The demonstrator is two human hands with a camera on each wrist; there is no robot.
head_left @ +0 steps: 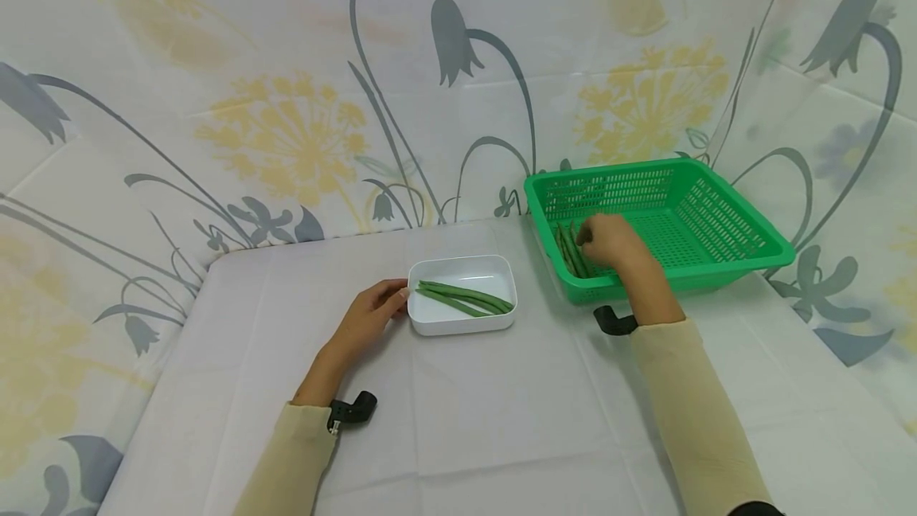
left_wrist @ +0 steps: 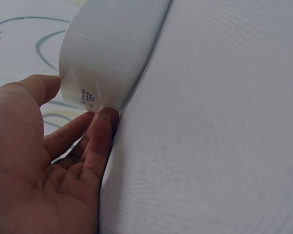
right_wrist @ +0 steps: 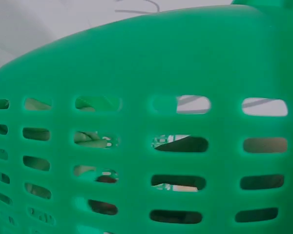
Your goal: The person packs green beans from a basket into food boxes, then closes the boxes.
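In the head view, a white rectangular dish (head_left: 462,327) holds several green beans (head_left: 466,297) lying lengthwise. My left hand (head_left: 368,313) holds the dish at its left end. The left wrist view shows the left thumb (left_wrist: 44,87) at one edge of the white dish (left_wrist: 107,48) and bent fingertips against its lower corner. My right hand (head_left: 612,241) reaches down into a green plastic basket (head_left: 745,233), its fingers right at more green beans (head_left: 569,249) along the basket's left side. Its fingertips are hidden; I cannot tell whether they grip a bean.
The slotted basket wall (right_wrist: 185,63) fills the right wrist view, with parts of the hand and beans showing through the slots. A white cloth (head_left: 487,420) covers the table. Behind stands a flower-printed curtain (head_left: 458,126). The basket is right of the dish, farther back.
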